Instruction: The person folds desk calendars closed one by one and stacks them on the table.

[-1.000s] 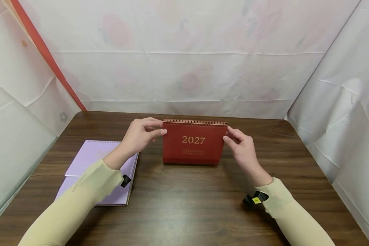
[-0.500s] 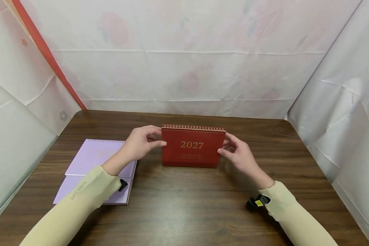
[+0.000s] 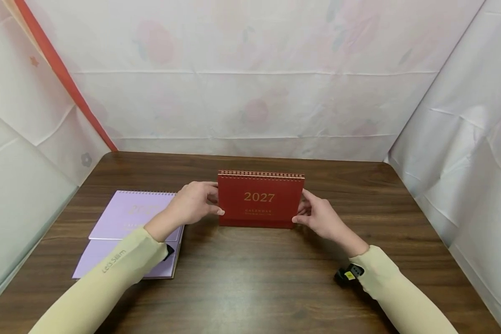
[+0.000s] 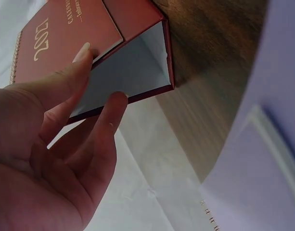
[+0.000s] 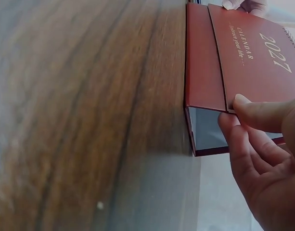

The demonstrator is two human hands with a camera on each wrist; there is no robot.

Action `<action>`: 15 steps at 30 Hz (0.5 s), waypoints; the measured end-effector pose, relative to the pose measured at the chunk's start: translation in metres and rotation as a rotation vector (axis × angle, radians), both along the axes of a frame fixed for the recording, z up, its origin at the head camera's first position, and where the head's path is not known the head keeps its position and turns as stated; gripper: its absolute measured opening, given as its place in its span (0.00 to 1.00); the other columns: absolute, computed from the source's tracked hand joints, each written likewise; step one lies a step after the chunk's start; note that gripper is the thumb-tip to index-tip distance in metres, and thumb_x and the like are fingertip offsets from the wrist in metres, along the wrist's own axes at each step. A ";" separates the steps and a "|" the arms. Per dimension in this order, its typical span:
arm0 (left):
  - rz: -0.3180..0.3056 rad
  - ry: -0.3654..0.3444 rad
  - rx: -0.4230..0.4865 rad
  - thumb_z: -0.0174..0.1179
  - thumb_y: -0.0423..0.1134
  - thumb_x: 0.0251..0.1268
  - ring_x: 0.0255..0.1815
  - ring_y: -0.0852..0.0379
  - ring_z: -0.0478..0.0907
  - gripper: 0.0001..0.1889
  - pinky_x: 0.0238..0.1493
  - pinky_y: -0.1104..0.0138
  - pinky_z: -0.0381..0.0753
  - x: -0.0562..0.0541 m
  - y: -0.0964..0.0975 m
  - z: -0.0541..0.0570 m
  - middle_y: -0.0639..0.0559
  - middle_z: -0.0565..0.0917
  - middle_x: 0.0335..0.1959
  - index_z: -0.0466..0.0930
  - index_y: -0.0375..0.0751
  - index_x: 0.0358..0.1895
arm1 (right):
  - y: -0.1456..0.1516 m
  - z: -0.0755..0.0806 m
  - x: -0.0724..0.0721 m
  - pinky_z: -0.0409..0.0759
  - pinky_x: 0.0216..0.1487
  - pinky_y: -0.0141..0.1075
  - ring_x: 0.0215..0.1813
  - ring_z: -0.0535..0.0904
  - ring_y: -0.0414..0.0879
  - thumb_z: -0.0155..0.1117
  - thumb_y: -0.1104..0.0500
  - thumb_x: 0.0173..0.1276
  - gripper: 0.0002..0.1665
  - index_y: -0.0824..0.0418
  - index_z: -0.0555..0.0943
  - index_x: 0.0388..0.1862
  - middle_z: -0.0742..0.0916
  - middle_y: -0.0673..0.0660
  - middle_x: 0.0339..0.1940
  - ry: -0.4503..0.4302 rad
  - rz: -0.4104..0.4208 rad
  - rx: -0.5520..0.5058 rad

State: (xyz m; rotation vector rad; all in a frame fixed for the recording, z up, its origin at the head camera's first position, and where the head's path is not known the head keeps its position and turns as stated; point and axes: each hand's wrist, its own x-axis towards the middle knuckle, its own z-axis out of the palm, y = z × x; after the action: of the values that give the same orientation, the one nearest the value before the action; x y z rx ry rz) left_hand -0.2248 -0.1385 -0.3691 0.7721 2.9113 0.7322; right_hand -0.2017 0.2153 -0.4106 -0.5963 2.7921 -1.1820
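Observation:
A red desk calendar (image 3: 259,185) marked 2027 stands upright on the table, its spiral binding along the top and its cover facing me. My left hand (image 3: 194,203) holds its left side; in the left wrist view the thumb (image 4: 65,79) lies on the cover's edge and a fingertip reaches the rear panel. On the opposite side, my right hand (image 3: 323,217) pinches the front panel near the bottom corner, thumb on the cover and fingertip behind it, as the right wrist view shows. Between front and rear panels the hollow grey inside (image 4: 133,67) is visible.
A purple spiral calendar (image 3: 108,218) lies flat at the left of the brown wooden table (image 3: 242,278), partly under my left forearm. White patterned cloth (image 3: 250,93) hangs behind the table and on both sides. A wrist camera (image 3: 343,275) sits below my right wrist.
Both hands have slid down the sides of the red calendar, from near its top to its lower part. The calendar has come slightly nearer to me. The purple calendar stays put.

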 end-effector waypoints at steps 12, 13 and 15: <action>0.034 0.023 0.044 0.78 0.46 0.49 0.50 0.47 0.83 0.11 0.51 0.53 0.78 0.013 -0.005 0.015 0.51 0.87 0.47 0.84 0.51 0.30 | 0.005 0.016 0.011 0.81 0.42 0.38 0.40 0.84 0.43 0.75 0.64 0.61 0.48 0.70 0.61 0.75 0.87 0.50 0.35 -0.071 -0.039 -0.104; 0.033 0.012 0.061 0.78 0.46 0.49 0.49 0.48 0.83 0.11 0.51 0.53 0.78 0.015 -0.006 0.016 0.53 0.87 0.44 0.84 0.51 0.31 | 0.006 0.017 0.012 0.81 0.42 0.38 0.40 0.84 0.44 0.75 0.64 0.61 0.47 0.70 0.61 0.75 0.87 0.51 0.36 -0.090 -0.038 -0.119; 0.036 -0.019 0.094 0.78 0.46 0.49 0.47 0.49 0.83 0.12 0.50 0.53 0.78 0.017 -0.007 0.017 0.54 0.88 0.41 0.84 0.51 0.33 | 0.008 0.018 0.015 0.81 0.39 0.36 0.40 0.84 0.46 0.75 0.64 0.61 0.46 0.70 0.63 0.74 0.85 0.54 0.38 -0.122 -0.050 -0.145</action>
State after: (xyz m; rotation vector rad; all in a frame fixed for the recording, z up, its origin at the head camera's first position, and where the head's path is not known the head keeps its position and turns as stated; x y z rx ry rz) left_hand -0.2073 -0.1454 -0.3518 0.7180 2.8988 0.8801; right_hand -0.1868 0.2234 -0.3927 -0.4497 2.6519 -1.3896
